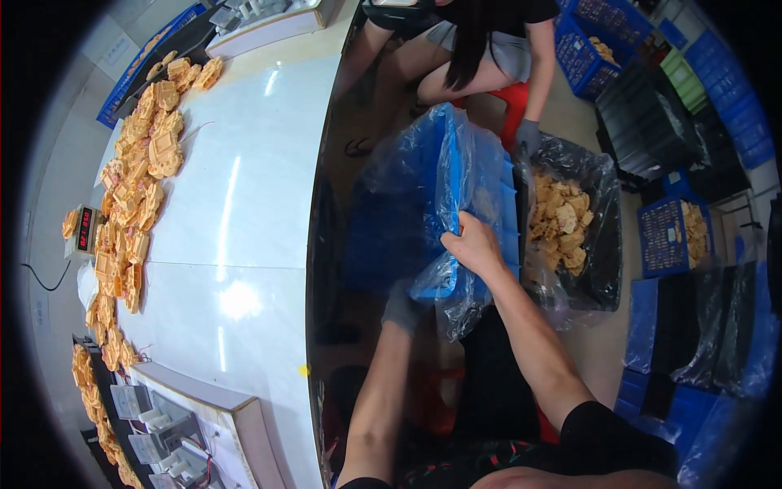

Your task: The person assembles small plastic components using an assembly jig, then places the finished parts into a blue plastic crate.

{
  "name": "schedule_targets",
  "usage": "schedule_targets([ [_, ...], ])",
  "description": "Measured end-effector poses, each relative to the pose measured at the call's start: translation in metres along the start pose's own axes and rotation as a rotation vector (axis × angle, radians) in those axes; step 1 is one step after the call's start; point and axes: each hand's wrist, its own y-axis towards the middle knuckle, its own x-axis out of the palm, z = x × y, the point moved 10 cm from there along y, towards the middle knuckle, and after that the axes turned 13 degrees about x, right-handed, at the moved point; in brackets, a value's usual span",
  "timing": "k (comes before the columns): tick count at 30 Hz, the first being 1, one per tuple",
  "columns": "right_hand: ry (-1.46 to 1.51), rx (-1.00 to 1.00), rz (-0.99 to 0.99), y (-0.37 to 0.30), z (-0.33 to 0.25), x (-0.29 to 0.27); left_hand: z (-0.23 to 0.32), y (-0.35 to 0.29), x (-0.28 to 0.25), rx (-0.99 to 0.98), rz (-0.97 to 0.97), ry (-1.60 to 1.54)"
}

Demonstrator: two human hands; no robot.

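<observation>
A blue plastic crate (450, 167), tipped on its side and lined with a clear plastic bag (456, 314), is in front of me beside the table. My right hand (474, 243), bare, is closed around the crate's rim and the plastic draped over it. Close to the crate's near corner, my left hand (405, 306) wears a dark grey glove. It is blurred and partly in shadow, so its fingers do not show clearly. Right of the crate, a black bin (612, 244) lined with clear plastic holds a heap of tan, blocky pieces (562, 218).
A white table (244, 204) runs along my left, with a long row of tan pieces (130, 196) on its far side. Opposite me a person sits on a red stool (511, 110), a gloved hand (529, 137) at the bin's edge. Blue crates (669, 236) stand at the right.
</observation>
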Motion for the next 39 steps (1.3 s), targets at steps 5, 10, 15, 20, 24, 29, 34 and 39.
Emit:
schedule_targets([
  [5,0.006,0.005,0.027,-0.052,-0.014,-0.053,-0.014,-0.065,0.048,0.035,-0.034,0.108],
  [10,0.209,-0.143,0.098,-0.122,-0.008,-0.116,-0.042,-0.139,0.069,0.031,-0.145,0.162],
  [15,0.397,-0.134,0.056,-0.174,0.055,-0.16,-0.086,-0.182,0.047,-0.099,-0.185,0.269],
  [20,0.479,-0.073,0.013,-0.208,0.108,-0.195,-0.091,-0.211,0.049,-0.089,-0.226,0.636],
  [24,0.508,0.036,0.058,-0.236,0.154,-0.251,-0.032,-0.258,0.073,0.159,-0.441,1.297],
  [29,0.568,0.097,0.15,-0.268,0.209,-0.292,0.101,-0.275,0.168,1.53,0.032,1.808],
  [34,0.557,0.075,0.118,-0.263,0.238,-0.299,0.109,-0.138,0.14,0.934,0.051,1.795],
  [39,0.71,0.362,0.119,-0.248,0.35,-0.319,0.06,-0.167,0.21,1.022,-0.086,2.022],
])
